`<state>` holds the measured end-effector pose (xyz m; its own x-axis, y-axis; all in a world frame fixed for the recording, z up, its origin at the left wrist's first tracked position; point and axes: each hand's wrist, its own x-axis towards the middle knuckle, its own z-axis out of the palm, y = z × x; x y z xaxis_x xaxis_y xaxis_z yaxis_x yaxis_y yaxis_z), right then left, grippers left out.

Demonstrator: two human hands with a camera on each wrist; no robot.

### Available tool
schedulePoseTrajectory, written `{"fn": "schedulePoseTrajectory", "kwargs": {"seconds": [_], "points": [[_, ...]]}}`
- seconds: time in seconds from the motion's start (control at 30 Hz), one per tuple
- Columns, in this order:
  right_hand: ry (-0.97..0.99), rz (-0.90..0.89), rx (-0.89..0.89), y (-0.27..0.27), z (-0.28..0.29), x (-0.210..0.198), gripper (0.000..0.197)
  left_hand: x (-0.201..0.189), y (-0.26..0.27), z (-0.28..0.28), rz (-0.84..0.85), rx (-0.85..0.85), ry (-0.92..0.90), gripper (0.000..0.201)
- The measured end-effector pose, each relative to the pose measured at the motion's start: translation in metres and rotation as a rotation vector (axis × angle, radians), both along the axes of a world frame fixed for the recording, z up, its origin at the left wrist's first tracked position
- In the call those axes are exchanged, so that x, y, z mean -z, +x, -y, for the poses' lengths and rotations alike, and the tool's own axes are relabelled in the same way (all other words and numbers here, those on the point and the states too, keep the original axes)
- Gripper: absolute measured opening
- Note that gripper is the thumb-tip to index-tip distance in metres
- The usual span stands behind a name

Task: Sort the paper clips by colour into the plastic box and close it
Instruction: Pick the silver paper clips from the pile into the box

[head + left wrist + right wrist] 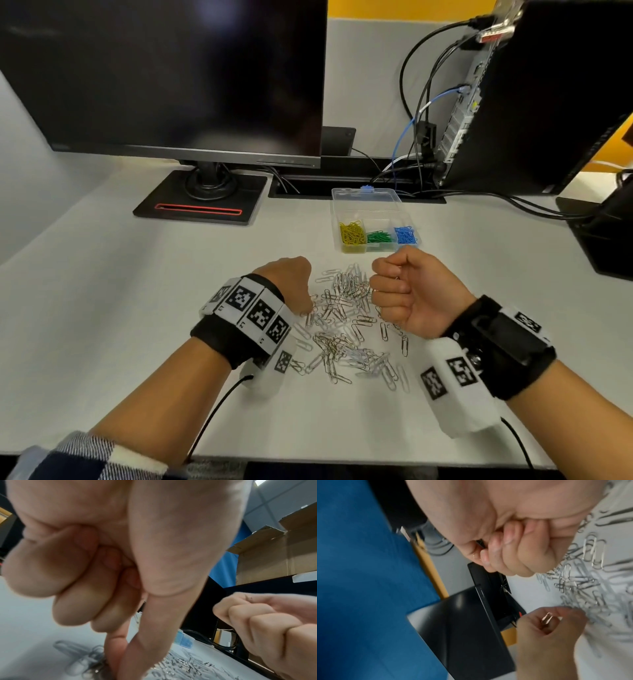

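Your left hand is down at the left edge of the silver clips, index and thumb pressed together on a clip in the heap, other fingers curled; the right wrist view shows a copper-toned clip inside that fist. Your right hand hovers over the heap's right edge, fingers curled into a fist; something dark shows between thumb and fingers, and you cannot tell what it is. The box stands open beyond both hands, nearer the right one, its lid laid back toward the monitor. Count: one box; three filled compartments in its front row, holding yellow clips, green clips and blue clips; one loose silver heap, too tangled to count.
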<state>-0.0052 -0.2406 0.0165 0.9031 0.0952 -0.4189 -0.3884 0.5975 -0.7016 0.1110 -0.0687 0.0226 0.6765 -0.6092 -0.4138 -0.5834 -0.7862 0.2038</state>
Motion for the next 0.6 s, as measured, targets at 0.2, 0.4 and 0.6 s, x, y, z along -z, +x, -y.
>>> {"fn": "schedulePoseTrajectory", "kwargs": {"seconds": [0.2,0.4,0.6], "points": [[0.394,0.115,-0.034,-0.015,0.015,0.011,0.021,-0.009,0.007,-0.003,-0.17,-0.078,-0.189,0.038],[0.507,0.129,0.119,-0.02,0.008,0.017,0.022,-0.007,0.012,-0.002,-0.759,-0.319,-0.582,0.027],[0.459,0.075,0.125,-0.013,0.006,0.018,0.047,0.011,0.014,-0.001,-1.05,-0.373,-0.793,0.028]]}}
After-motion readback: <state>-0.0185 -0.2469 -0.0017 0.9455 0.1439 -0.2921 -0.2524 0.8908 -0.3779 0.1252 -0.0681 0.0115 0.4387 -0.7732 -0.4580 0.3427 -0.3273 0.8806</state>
